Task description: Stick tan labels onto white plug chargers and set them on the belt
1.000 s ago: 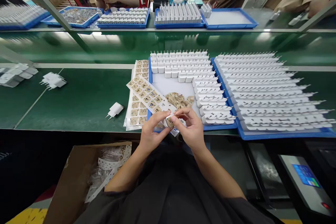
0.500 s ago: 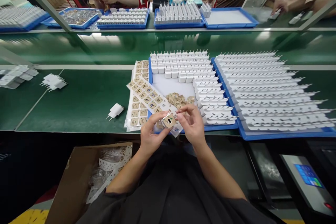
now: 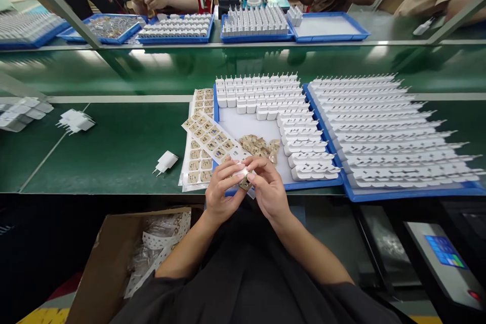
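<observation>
Between both hands is a white plug charger, its tan-covered face turned toward me. My left hand is closed around its left side. My right hand is closed on its right side, the thumb lying against the face. Beneath the hands, a sheet of tan stickers slants over a stack of similar sheets. Just beyond the fingers, a heap of loose tan pieces lies in a blue-rimmed tray. White chargers stand in rows there, prongs up.
A second blue tray full of chargers stands at the right. One charger lies on the green bench at the left, with more chargers beyond. Below is a cardboard box of scraps. People work across the bench behind more trays.
My right hand has moved in from beside the charger and now grips it together with the left. The charger has tilted, its face turning lower. Across the bench, a person's arms have drawn back.
</observation>
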The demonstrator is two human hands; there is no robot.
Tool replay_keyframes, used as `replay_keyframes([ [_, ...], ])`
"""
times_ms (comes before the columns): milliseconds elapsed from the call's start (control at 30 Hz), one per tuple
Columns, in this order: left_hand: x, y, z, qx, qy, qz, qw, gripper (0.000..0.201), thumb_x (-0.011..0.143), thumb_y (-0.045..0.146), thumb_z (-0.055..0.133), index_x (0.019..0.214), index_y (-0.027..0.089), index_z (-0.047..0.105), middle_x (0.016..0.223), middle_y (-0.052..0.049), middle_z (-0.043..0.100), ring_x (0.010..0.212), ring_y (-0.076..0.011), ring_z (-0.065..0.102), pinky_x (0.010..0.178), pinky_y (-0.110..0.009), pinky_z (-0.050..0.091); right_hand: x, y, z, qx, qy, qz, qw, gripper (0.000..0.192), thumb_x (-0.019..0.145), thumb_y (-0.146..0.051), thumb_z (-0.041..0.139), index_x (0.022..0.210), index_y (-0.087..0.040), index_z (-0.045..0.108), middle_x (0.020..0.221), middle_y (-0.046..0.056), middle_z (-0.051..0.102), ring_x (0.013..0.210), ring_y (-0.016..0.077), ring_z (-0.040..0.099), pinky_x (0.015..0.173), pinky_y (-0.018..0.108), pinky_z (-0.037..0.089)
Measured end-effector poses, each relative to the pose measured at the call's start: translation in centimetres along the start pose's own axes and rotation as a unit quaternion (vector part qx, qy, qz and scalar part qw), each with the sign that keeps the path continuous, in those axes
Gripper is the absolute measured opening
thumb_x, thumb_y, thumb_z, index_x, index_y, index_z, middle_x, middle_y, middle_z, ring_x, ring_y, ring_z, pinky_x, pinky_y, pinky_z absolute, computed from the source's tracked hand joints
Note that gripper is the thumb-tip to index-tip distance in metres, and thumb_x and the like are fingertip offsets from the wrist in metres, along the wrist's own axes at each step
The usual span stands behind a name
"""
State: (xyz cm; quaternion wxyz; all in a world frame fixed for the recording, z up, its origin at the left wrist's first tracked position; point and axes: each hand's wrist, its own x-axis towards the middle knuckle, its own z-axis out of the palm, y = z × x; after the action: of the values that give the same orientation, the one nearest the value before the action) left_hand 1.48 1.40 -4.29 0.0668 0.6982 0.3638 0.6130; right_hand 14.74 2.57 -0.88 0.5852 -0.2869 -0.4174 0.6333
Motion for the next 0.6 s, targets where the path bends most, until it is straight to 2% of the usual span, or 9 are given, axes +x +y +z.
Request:
replay_keyframes([
  [133,0.1,-0.1,0.0,-0.003,0.0,0.02,1.0,0.057,0.078,0.001,0.077,0.124,0.028,0.059,0.121,-0.006,0.07,0.12,-0.0233,0.065,0.108,-0.057,0.054,-0.1,0.1,0.2,0.017,0.016,0.008,1.0,0.011,0.08,-0.019,0.072,0.085,-0.028,0.074,0.1,0.0,0.068,0.103,0.0184,0.062,0.1,0.033,0.047],
  [233,-0.1,-0.3,0.0,-0.028,0.002,0.0,1.0,0.058,0.077,0.0,0.077,0.125,0.028,0.06,0.121,-0.006,0.07,0.12,-0.0238,0.065,0.108,-0.056,0.054,0.0,0.1,-0.1,0.025,0.015,0.014,0.999,0.012,0.081,-0.018,0.07,0.085,-0.028,0.075,0.102,0.0,0.069,0.106,0.019,0.063,0.101,0.035,0.047],
  [333,-0.4,-0.4,-0.1,-0.076,0.003,-0.041,0.996,0.057,0.078,0.002,0.078,0.126,0.028,0.06,0.121,-0.007,0.07,0.122,-0.0247,0.065,0.108,-0.055,0.054,0.2,-0.2,-1.1,-0.001,-0.04,0.024,0.999,0.015,0.083,-0.018,0.069,0.091,-0.029,0.076,0.108,0.001,0.07,0.113,0.0205,0.063,0.104,0.036,0.047],
  [433,-0.6,-0.4,-0.2,-0.105,-0.003,-0.07,0.992,0.055,0.079,0.004,0.077,0.126,0.028,0.06,0.124,-0.008,0.069,0.123,-0.025,0.065,0.108,-0.054,0.053,0.6,-0.9,-2.1,-0.078,-0.108,0.025,0.991,0.02,0.086,-0.023,0.071,0.104,-0.029,0.074,0.117,0.003,0.069,0.118,0.0226,0.062,0.101,0.038,0.049],
  [533,-0.8,-0.2,-0.2,-0.108,-0.014,-0.093,0.99,0.052,0.081,0.008,0.077,0.125,0.029,0.062,0.124,-0.008,0.07,0.121,-0.0251,0.066,0.107,-0.051,0.054,0.9,-1.7,-2.5,-0.221,-0.087,-0.061,0.97,0.012,0.092,-0.027,0.068,0.103,-0.029,0.072,0.115,0.005,0.071,0.115,0.0241,0.063,0.103,0.044,0.048],
  [600,-1.0,0.0,-0.2,-0.109,-0.015,-0.133,0.985,0.048,0.083,0.012,0.077,0.125,0.028,0.062,0.124,-0.009,0.071,0.121,-0.0253,0.067,0.106,-0.048,0.055,1.0,-2.2,-2.4,-0.318,-0.075,-0.152,0.933,0.006,0.091,-0.026,0.068,0.094,-0.029,0.072,0.111,0.005,0.072,0.114,0.0258,0.063,0.106,0.049,0.047],
])
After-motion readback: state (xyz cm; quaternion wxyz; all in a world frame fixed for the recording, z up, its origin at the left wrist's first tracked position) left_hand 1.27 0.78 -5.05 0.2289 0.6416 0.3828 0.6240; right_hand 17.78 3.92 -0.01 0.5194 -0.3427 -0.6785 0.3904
